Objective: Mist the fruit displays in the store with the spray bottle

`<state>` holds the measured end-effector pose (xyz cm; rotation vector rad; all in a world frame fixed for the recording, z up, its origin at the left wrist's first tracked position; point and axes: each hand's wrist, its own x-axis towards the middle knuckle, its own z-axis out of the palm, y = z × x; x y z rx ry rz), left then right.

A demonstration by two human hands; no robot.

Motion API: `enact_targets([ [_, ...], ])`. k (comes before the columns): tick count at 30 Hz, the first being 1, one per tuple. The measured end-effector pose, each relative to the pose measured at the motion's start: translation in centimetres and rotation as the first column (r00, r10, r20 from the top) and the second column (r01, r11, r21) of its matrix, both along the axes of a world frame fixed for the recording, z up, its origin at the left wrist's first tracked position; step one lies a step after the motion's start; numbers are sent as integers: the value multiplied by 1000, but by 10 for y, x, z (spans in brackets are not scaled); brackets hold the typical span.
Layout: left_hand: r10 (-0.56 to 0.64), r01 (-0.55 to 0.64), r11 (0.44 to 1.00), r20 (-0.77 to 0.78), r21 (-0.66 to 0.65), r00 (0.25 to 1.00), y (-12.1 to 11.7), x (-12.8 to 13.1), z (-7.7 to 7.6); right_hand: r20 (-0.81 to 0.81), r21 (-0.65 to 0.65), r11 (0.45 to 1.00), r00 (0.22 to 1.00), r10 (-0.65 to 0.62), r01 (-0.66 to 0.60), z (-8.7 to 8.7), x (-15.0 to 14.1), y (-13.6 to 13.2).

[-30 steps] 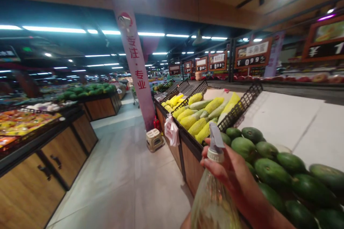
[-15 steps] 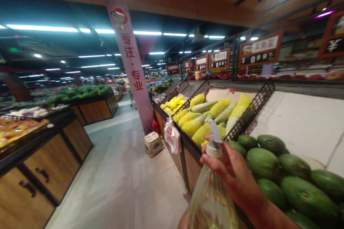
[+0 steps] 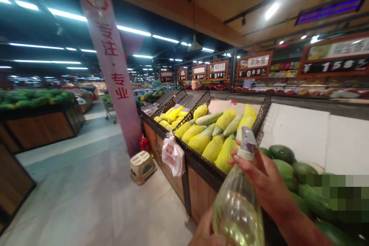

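A clear spray bottle (image 3: 238,211) with yellowish contents and a pale grey head stands upright in front of me. My right hand (image 3: 265,177) closes around its neck, just below the head, thumb and fingers on the collar. At the bottom edge my left hand (image 3: 206,230) grips the lower body of the bottle; part of that hand is cut off by the frame. Beyond the bottle head lie long pale melons (image 3: 213,148), many in yellow foam nets, in a black crate. To the right, dark green melons (image 3: 284,154) are piled beside my right forearm.
The wooden produce stand (image 3: 201,184) runs along my right, with a white plastic bag (image 3: 173,153) hanging from its edge. A beige step stool (image 3: 142,167) and red fire extinguisher (image 3: 144,143) are near the pillar (image 3: 111,65). Price signs (image 3: 253,65) hang behind.
The view has turned right, so the stand, stool and pillar appear further left. Both hands keep hold of the bottle, which sits slightly further right in view, with its yellowish contents showing more.
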<state>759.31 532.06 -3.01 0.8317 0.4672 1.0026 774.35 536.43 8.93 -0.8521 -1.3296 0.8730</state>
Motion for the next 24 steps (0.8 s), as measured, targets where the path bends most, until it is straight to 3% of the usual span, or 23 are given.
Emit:
enact_targets([
  [2,-140,118,986,191,121,972,1,-2,12,6,-17,998,998,-61,61,-1,-2,1],
  [5,-221,187,967,204,171,954,3,-7,15,26,-35,991,991,-130,130,-5,-4,0],
  [9,-200,186,976,130,109,971,5,-15,7,-10,-79,985,988,-152,151,-10,-10,-8],
  [13,-237,219,970,192,109,952,5,-23,3,-99,-150,979,983,-152,137,-14,-19,-18],
  [20,-216,203,976,224,79,950,4,-39,0,25,-37,990,991,-134,135,-12,-36,-14],
  [24,-106,101,993,94,56,990,3,-48,-10,58,-36,995,994,-91,93,-7,-47,-11],
])
